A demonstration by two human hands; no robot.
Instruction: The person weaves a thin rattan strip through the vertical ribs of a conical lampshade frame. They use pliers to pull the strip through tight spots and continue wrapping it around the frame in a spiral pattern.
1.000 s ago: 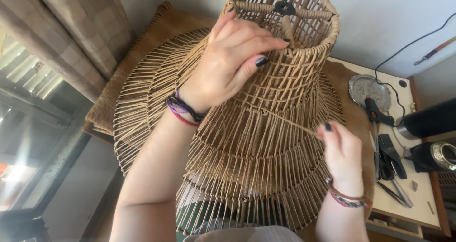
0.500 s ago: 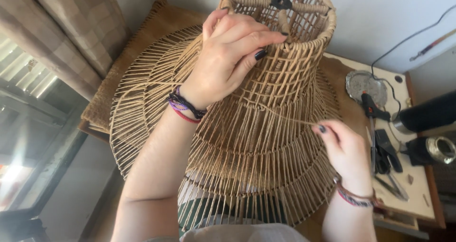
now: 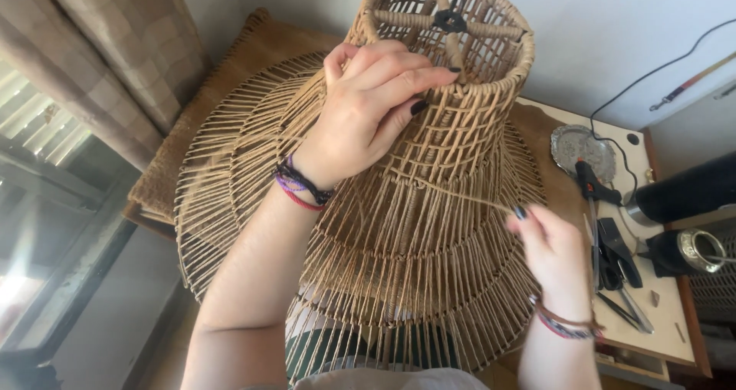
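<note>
Wooden table [image 3: 553, 141] carries the woven lampshade [image 3: 399, 229]; at three o'clock, a silver dish [image 3: 580, 146], glue gun [image 3: 594, 187], scissors [image 3: 617, 252].

Glue gun [image 3: 592, 185], silver dish [image 3: 583, 146], black pliers [image 3: 618, 250], checked curtain [image 3: 126, 60].
</note>
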